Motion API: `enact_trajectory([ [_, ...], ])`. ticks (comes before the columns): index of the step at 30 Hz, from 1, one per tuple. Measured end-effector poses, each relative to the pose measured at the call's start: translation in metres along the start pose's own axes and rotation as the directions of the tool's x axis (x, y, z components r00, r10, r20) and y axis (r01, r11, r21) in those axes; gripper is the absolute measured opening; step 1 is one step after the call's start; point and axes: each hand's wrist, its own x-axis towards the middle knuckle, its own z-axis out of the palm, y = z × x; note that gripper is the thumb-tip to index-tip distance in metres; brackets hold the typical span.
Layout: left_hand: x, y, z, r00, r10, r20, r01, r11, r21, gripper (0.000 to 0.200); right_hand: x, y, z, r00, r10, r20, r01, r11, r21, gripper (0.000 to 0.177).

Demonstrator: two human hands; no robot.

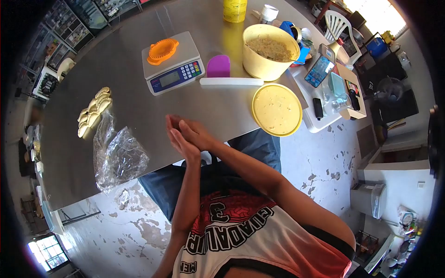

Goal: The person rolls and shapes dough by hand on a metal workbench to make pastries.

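My left hand (186, 147) and my right hand (198, 133) are pressed palm to palm above the front edge of the metal table (153, 109). Their fingers are closed together, and whatever lies between the palms is hidden. Beyond them, an orange dough press (163, 50) rests on a digital scale (171, 65). To the right of the scale are a purple scraper (218, 66) and a white rolling stick (232, 81). Over on the left lie several crimped pastries (95, 111) beside a crumpled clear plastic bag (123, 155).
A cream bucket (257, 65) of chunky filling stands at the right, with its yellow lid (277, 110) at the table edge. Behind it is a yellow container (235, 10). A phone (320, 69) leans upright over a white tray (320, 124) of small items.
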Motion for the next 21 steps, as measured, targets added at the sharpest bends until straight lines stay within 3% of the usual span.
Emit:
enact_trajectory([
  [3, 0.028, -0.02, 0.002, 0.994, 0.037, -0.105, -0.031, 0.998, 0.054, 0.068, -0.024, 0.016, 0.013, 0.998, -0.061, -0.008, 0.061, 0.995, 0.078, 0.062],
  [4, 0.032, -0.022, 0.0, 0.993, 0.036, -0.109, -0.031, 0.998, 0.052, 0.068, -0.036, 0.017, 0.017, 0.992, -0.098, -0.082, 0.097, 0.995, -0.022, 0.061],
  [5, 0.038, -0.017, -0.001, 0.999, 0.028, -0.041, -0.027, 0.999, 0.033, 0.069, -0.043, 0.016, 0.017, 0.978, -0.144, -0.153, 0.126, 0.984, -0.123, 0.061],
  [9, 0.047, -0.017, -0.008, 0.993, 0.036, 0.111, -0.046, 0.995, 0.092, 0.073, -0.048, 0.012, 0.02, 0.981, -0.098, -0.169, 0.09, 0.994, -0.056, 0.061],
  [11, 0.043, -0.017, -0.007, 0.99, 0.033, 0.134, -0.045, 0.995, 0.089, 0.074, -0.036, 0.009, 0.023, 0.955, -0.12, -0.272, 0.068, 0.979, -0.193, 0.062],
  [17, 0.007, -0.01, -0.025, 0.974, 0.005, 0.226, -0.028, 0.995, 0.096, 0.076, 0.018, -0.002, 0.009, 0.904, -0.068, -0.423, 0.119, 0.988, 0.095, 0.057],
  [21, -0.014, -0.006, -0.024, 0.954, -0.011, 0.299, -0.012, 0.997, 0.074, 0.078, 0.037, 0.014, -0.002, 0.911, -0.056, -0.41, 0.054, 0.998, -0.015, 0.056],
])
